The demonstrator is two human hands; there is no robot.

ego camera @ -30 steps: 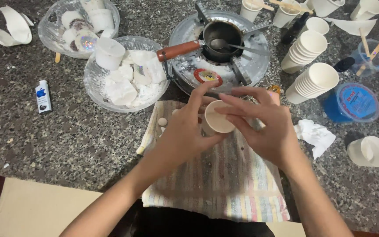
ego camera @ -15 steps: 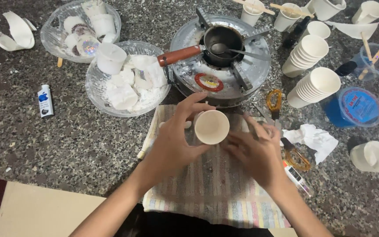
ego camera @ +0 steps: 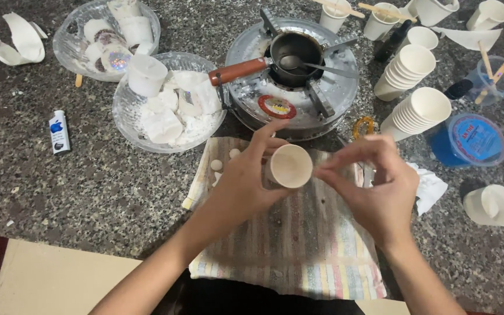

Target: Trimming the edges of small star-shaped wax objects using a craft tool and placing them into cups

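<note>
The left hand (ego camera: 246,186) gripped a small paper cup (ego camera: 290,166), fingers curled round its side and thumb over the top edge, so that the open mouth tipped toward the person. The cup was held above a striped cloth (ego camera: 298,256) spread on the speckled stone counter (ego camera: 59,192), just in front of a round metal burner (ego camera: 293,87). The right hand (ego camera: 380,186) was beside the cup, thumb and forefinger drawn close together near its rim; whether anything was pinched between them I could not tell, nor whether they quite touched the cup.

On the burner sat a small dark pot (ego camera: 296,55) with a reddish handle and a spoon resting in it. To the left stood a clear bowl (ego camera: 167,102) heaped with white chunks, and behind it a second clear bowl (ego camera: 106,35) of used cups. Stacks of white cups (ego camera: 418,108) lay on their sides to the right, near a blue-lidded tub (ego camera: 473,140). A small white lighter (ego camera: 59,131) lay well off to the left.
</note>
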